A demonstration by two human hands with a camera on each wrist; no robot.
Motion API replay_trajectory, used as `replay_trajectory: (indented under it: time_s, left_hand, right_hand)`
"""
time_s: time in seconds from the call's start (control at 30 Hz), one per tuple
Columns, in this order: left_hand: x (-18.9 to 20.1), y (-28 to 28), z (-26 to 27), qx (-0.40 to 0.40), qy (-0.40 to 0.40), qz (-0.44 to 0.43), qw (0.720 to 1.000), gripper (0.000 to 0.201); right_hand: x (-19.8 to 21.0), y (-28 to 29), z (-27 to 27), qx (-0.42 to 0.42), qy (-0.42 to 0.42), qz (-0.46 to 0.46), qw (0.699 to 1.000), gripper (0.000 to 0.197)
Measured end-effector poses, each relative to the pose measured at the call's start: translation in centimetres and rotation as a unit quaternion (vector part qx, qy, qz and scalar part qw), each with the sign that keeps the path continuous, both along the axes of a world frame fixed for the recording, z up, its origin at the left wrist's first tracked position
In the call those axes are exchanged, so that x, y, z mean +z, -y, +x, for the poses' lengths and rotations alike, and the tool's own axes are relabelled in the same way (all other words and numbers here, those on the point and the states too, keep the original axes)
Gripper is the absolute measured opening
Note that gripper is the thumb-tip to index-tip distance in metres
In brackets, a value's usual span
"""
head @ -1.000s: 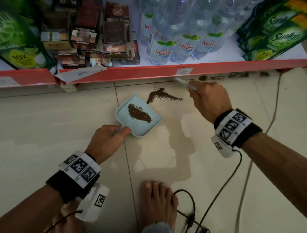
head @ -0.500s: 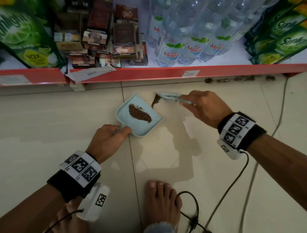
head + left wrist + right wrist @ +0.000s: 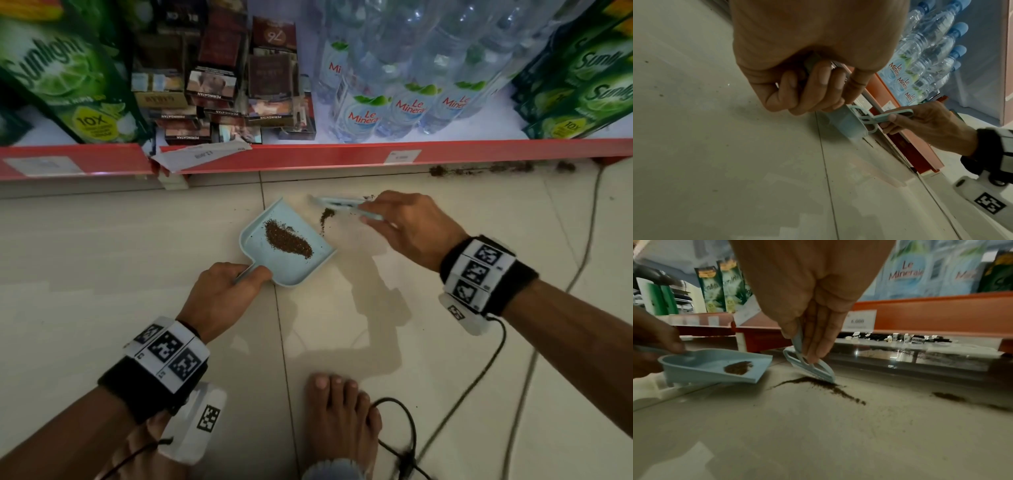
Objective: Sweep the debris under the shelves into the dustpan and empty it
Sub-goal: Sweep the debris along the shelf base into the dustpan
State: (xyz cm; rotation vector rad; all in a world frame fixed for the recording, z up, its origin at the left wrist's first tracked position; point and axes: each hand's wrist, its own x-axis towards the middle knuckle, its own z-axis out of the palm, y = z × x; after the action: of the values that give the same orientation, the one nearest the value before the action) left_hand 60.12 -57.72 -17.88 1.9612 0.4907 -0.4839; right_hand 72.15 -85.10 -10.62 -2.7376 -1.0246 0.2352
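A light blue dustpan [image 3: 318,255] rests on the floor tiles with a brown heap of debris [image 3: 287,237] inside it. My left hand [image 3: 222,294] grips its handle from the near side; the left wrist view shows the fingers [image 3: 818,91] curled round it. My right hand [image 3: 407,226] pinches the handle of a small light blue brush [image 3: 337,202], whose head [image 3: 813,368] touches the floor just right of the pan's mouth. A small streak of debris [image 3: 327,216] lies beside the brush. More debris [image 3: 479,168] lies along the floor under the red shelf edge [image 3: 342,157].
The bottom shelf holds water bottles [image 3: 394,102], cigarette packs [image 3: 219,96] and green detergent pouches [image 3: 68,78]. A loose price tag [image 3: 202,156] hangs off the shelf edge. Cables [image 3: 479,377] trail on the floor at right. My bare foot [image 3: 342,421] stands behind the pan.
The brush has swept left from under the shelf toward the pan's mouth, dragging the floor pile with it; that pile has shrunk to a small streak. The left hand and pan stayed put.
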Motion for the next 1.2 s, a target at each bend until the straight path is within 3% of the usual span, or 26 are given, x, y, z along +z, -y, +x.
replay_trajectory:
  time_s: [0.1,0.2,0.43,0.53,0.67,0.77,0.9,0.97,1.07,1.2]
  left_hand:
    - [0.0,-0.1,0.0,0.004,-0.004,-0.002,1.0,0.043]
    - [0.2,0.2,0.1,-0.006,-0.002,0.004,1.0,0.044]
    - [0.6,-0.1,-0.1,-0.002,0.007,0.006,1.0,0.056]
    - [0.6,-0.4,-0.3,0.006,0.001,0.009,1.0,0.053]
    - [0.6,-0.3,-0.3,-0.005,0.007,0.013,1.0,0.047]
    - [0.6,-0.1,-0.2,-0.009,0.015,0.021,1.0,0.055]
    - [0.7,-0.2,-0.2,-0.005,0.024,0.014,1.0,0.056]
    - [0.7,-0.2,-0.4,0.0,0.022,0.008,1.0,0.056]
    - [0.6,-0.2,-0.5,0.004,0.016,0.002,1.0,0.055]
    - [0.6,-0.2,-0.5,-0.003,0.012,-0.003,1.0,0.043]
  right_hand:
    - [0.5,1.1,1.5,-0.053,0.078,0.005,0.996,0.029]
    - [0.0,1.2,3.5,-0.127,0.084,-0.045,0.987,0.03]
    - [-0.1,0.3,1.3,-0.026,-0.03,0.006,0.999,0.026]
    - [0.6,1.1,0.6,-0.019,0.014,-0.014,1.0,0.027]
    - [0.7,1.7,2.9,-0.134,0.099,-0.093,0.982,0.032]
    - [0.0,1.0,3.2,-0.127,0.036,-0.125,0.983,0.033]
    - [0.0,-0.1,0.3,-0.055,-0.04,-0.076,0.995,0.034]
    - [0.4,-0.2,-0.4,-0.049,0.005,-0.106,0.993,0.038]
    - [0.8,0.1,0.9,-0.106,0.089,-0.123,0.983,0.035]
    - [0.0,-1.0,3.3,-0.176,0.092,-0.151,0.968,0.024]
